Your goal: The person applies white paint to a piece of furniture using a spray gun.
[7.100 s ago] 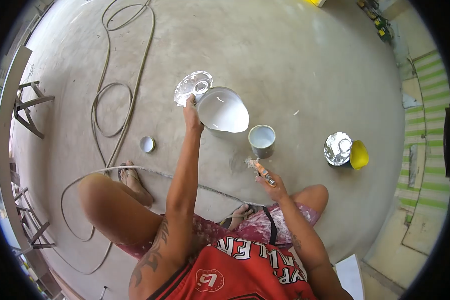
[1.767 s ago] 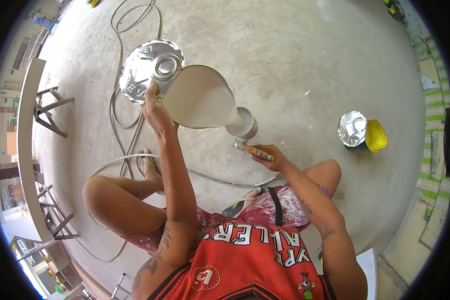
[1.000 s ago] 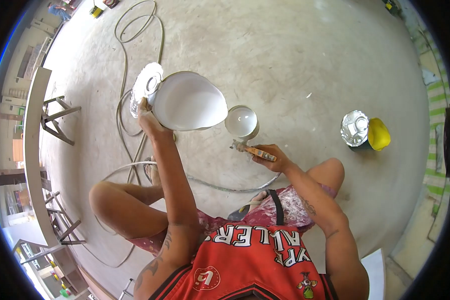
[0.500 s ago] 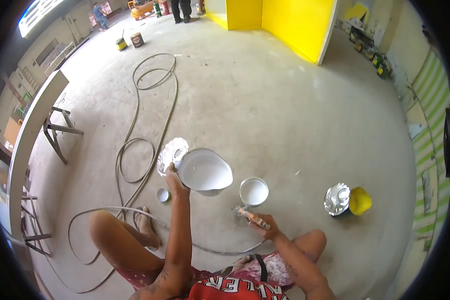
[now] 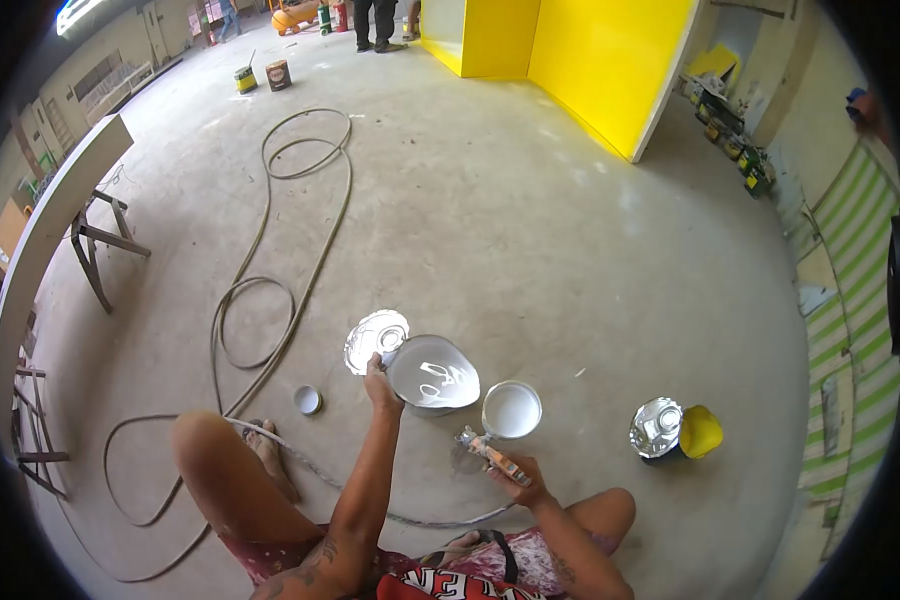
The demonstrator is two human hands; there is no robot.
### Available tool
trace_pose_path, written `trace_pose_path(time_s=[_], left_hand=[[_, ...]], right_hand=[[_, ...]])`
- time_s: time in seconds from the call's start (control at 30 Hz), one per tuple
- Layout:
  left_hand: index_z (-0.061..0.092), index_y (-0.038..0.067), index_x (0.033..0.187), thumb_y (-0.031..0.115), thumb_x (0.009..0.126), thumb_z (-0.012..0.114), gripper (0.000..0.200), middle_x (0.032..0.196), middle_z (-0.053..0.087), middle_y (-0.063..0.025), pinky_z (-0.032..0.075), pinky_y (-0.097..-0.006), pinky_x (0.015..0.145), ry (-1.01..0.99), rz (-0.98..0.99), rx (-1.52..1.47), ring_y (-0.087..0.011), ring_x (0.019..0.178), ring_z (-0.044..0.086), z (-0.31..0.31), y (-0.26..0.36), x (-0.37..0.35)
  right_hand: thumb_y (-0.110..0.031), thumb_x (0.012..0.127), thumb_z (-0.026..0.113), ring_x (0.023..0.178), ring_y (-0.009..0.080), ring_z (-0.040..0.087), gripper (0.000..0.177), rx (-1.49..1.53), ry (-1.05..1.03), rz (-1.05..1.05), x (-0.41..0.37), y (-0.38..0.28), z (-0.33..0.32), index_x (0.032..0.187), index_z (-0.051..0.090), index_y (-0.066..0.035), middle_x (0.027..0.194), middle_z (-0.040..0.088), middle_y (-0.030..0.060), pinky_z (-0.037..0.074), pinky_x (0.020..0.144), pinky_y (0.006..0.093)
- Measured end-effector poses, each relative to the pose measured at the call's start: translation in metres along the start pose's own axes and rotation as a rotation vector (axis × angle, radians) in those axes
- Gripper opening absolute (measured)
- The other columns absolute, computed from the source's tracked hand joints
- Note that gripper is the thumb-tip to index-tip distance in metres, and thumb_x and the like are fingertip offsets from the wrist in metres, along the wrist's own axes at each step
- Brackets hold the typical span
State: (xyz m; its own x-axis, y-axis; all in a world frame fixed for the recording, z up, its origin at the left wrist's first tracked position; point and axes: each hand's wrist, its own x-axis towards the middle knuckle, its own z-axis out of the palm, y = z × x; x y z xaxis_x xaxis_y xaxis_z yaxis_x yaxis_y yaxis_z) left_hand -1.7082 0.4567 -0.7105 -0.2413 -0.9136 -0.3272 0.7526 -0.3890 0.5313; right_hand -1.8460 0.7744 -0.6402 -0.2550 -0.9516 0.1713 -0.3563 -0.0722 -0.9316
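Note:
My left hand (image 5: 382,388) is closed on the left side of a large can (image 5: 432,372) of white liquid, whose silvery lid (image 5: 370,338) stands folded out to the left. Just right of it sits a smaller cup (image 5: 512,409) that also holds white liquid. Below the cup, my right hand (image 5: 523,482) grips a spray gun (image 5: 492,456) with an orange, paint-stained body. A hose (image 5: 440,522) runs along the floor towards that hand.
A small round tin (image 5: 308,400) stands left of my left arm. To the right is an opened yellow can (image 5: 701,431). Hose loops (image 5: 315,270) cross the floor. A trestle (image 5: 110,240) is at left, yellow panels (image 5: 590,75) and a standing person (image 5: 377,22) ahead.
The large can has moved right and down in view and now sits nearer the smaller cup. The camera view has shifted. Both hands keep their hold.

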Motion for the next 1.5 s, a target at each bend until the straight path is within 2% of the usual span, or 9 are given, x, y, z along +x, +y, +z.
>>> trace_pose_path(time_s=[0.6,0.67,0.8,0.9,1.03,1.2,1.27,1.43,1.5], left_hand=[[0.058,-0.001,0.128,0.030,0.104,0.044,0.042,0.121,0.066,-0.0152,0.052,-0.0386,0.096,0.090,-0.014,0.111,-0.0253,0.109,0.066,0.002,0.003,0.012],[0.055,-0.002,0.134,0.035,0.104,0.046,0.048,0.127,0.063,-0.0130,0.049,-0.0368,0.100,-0.031,0.040,0.196,-0.0218,0.114,0.061,-0.027,-0.011,0.021],[0.045,-0.005,0.147,0.050,0.106,0.040,0.069,0.147,0.051,-0.0190,0.028,-0.0362,0.117,-0.027,0.115,0.663,-0.0287,0.139,0.044,-0.029,0.001,-0.008],[0.053,-0.005,0.139,0.052,0.107,0.034,0.068,0.141,0.057,-0.0209,0.032,-0.0375,0.114,-0.181,0.224,0.988,-0.0289,0.134,0.050,-0.089,0.016,-0.008],[0.064,0.003,0.128,0.025,0.099,0.059,0.037,0.121,0.066,-0.0197,0.037,-0.0433,0.109,0.126,0.420,1.320,-0.0297,0.120,0.057,-0.139,0.091,-0.022],[0.054,0.011,0.139,0.015,0.079,0.070,0.062,0.132,0.056,-0.0202,0.038,-0.0475,0.111,0.231,0.738,1.796,-0.0381,0.130,0.049,-0.186,0.159,-0.003],[0.042,0.018,0.148,0.012,0.075,0.072,0.079,0.146,0.045,-0.0169,0.035,-0.0498,0.115,-0.091,0.449,2.111,-0.0386,0.138,0.040,-0.189,0.177,0.002],[0.041,0.021,0.148,0.010,0.071,0.077,0.086,0.151,0.039,-0.0139,0.035,-0.0514,0.115,-0.540,0.145,2.479,-0.0365,0.143,0.035,-0.190,0.196,0.033],[0.042,0.018,0.147,0.008,0.070,0.077,0.085,0.148,0.042,-0.0150,0.037,-0.0514,0.114,-0.690,0.186,2.587,-0.0384,0.140,0.040,-0.212,0.190,0.051]], right_hand=[[-0.008,0.088,0.074,0.080,0.0270,0.072,0.025,0.048,-0.088,-0.022,0.022,-0.020,0.019,0.113,0.070,-0.003,0.091,0.072,0.0128,0.056,0.074,0.0361],[-0.009,0.088,0.073,0.078,0.0276,0.072,0.024,0.047,-0.103,-0.046,0.029,-0.016,0.018,0.112,0.070,-0.003,0.089,0.073,0.0123,0.056,0.073,0.0362],[-0.015,0.091,0.070,0.079,0.0302,0.073,0.023,-0.019,-0.106,-0.092,0.041,-0.046,0.023,0.111,0.071,-0.003,0.090,0.074,0.0116,0.058,0.075,0.0394],[-0.015,0.092,0.069,0.082,0.0308,0.073,0.024,-0.027,-0.105,-0.127,0.038,-0.052,0.030,0.113,0.070,-0.003,0.093,0.075,0.0110,0.057,0.076,0.0412],[-0.012,0.093,0.068,0.083,0.0297,0.072,0.027,-0.033,-0.173,-0.146,0.051,-0.055,0.034,0.118,0.068,-0.002,0.094,0.074,0.0109,0.057,0.075,0.0405],[-0.008,0.092,0.067,0.083,0.0276,0.072,0.030,0.094,-0.193,-0.083,0.056,-0.058,0.047,0.121,0.066,-0.002,0.094,0.074,0.0121,0.057,0.074,0.0384],[-0.008,0.091,0.068,0.082,0.0273,0.073,0.029,0.075,-0.207,-0.082,0.057,-0.059,0.051,0.120,0.066,-0.002,0.094,0.074,0.0120,0.057,0.074,0.0380],[-0.005,0.086,0.074,0.086,0.0290,0.075,0.032,0.065,-0.191,-0.113,0.055,-0.043,0.061,0.117,0.068,-0.002,0.097,0.075,0.0129,0.058,0.075,0.0387],[-0.005,0.085,0.075,0.088,0.0295,0.075,0.034,0.031,-0.168,-0.026,0.050,-0.029,0.070,0.117,0.068,-0.004,0.099,0.075,0.0133,0.058,0.077,0.0387]])
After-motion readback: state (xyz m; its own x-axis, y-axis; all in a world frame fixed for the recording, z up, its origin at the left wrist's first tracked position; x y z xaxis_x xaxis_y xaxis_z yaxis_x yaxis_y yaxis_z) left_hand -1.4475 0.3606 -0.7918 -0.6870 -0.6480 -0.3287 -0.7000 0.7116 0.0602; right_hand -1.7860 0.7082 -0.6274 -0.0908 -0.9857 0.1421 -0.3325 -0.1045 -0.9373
